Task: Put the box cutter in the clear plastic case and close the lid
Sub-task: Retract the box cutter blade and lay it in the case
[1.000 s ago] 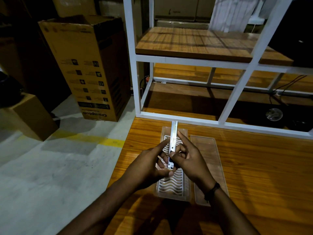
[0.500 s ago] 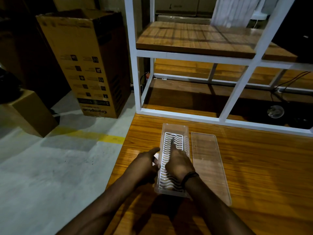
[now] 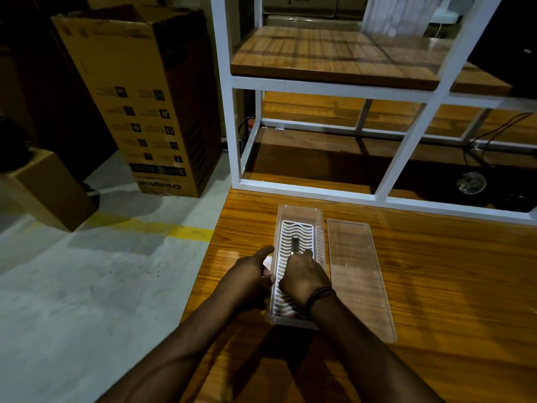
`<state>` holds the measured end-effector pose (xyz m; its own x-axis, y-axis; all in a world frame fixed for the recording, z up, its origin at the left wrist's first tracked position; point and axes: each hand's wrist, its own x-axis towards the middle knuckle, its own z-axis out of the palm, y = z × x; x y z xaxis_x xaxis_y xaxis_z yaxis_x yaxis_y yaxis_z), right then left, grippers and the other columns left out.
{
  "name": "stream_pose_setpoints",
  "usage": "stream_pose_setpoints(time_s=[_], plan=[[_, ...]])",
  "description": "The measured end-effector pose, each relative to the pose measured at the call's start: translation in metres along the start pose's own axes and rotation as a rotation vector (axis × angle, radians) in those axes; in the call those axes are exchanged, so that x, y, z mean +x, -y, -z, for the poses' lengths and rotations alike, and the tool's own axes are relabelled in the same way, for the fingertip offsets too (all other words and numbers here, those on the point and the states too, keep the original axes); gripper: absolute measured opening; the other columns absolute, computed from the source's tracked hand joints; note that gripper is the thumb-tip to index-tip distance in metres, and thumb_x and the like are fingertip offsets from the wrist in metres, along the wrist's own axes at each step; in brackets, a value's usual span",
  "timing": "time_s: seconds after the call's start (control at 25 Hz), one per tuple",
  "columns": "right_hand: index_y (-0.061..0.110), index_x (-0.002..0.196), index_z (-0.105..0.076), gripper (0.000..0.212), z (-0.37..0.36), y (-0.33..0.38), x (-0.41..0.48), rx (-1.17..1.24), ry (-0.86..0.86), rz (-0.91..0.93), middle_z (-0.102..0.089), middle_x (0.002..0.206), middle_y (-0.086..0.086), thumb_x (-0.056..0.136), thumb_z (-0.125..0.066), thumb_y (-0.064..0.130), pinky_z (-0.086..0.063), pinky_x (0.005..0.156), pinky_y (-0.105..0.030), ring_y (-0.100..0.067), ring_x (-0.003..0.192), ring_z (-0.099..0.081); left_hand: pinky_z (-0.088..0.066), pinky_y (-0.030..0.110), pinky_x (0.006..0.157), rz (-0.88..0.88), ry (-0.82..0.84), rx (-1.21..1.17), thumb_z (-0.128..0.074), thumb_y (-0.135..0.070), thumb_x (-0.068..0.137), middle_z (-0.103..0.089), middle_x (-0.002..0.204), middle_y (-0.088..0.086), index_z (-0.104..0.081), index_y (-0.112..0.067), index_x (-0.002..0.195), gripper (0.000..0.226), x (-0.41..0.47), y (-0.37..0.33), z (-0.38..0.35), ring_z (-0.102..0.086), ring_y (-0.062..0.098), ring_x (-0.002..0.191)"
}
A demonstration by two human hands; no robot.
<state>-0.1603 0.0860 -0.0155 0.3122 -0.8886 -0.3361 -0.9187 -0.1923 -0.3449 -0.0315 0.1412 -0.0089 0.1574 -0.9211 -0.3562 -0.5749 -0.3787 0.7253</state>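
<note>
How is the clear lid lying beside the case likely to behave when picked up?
The lid looks like a thin, flat clear sheet, so it is probably light and may flex slightly. It lies flush on the table, so its edge could be hard to catch; sliding it first might help. Its glossy surface may be slippery.

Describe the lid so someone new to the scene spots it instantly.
Start at the wooden table in front of the white metal shelf frame. The clear plastic case, with its white wavy-slotted insert, lies there under both hands. The lid is the flat clear rectangle lying beside the case on its right, with no insert and nothing on it.
</note>
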Motion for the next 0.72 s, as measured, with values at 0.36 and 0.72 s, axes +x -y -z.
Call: stream_pose_setpoints(time_s=[0.36, 0.72], plan=[[0.007, 0.133, -0.054, 0.052, 0.000, 0.002, -0.002, -0.057, 0.016, -0.025, -0.043, 0.141, -0.024, 0.088, -0.067, 0.029, -0.049, 0.098, -0.040, -0.041, 0.119, -0.059, -0.066, 0.045, 0.061, -0.019, 0.002, 0.009, -0.063, -0.011, 0.098, -0.070, 0.108, 0.006, -0.032, -0.033, 0.160, 0.073, -0.001, -0.003, 0.001, -0.076, 0.028, 0.080], [0.021, 0.136, -0.053, 0.048, 0.037, -0.080, -0.008, 0.138, -0.432, -0.257, -0.051, 0.138, -0.011, 0.090, -0.060, 0.035, -0.051, 0.097, -0.045, -0.034, 0.123, -0.052, -0.066, 0.043, 0.062, -0.050, 0.008, -0.018, -0.063, -0.006, 0.097, -0.066, 0.091, -0.006, -0.034, -0.030, 0.159, 0.072, -0.007, -0.004, 0.001, -0.076, 0.026, 0.079]])
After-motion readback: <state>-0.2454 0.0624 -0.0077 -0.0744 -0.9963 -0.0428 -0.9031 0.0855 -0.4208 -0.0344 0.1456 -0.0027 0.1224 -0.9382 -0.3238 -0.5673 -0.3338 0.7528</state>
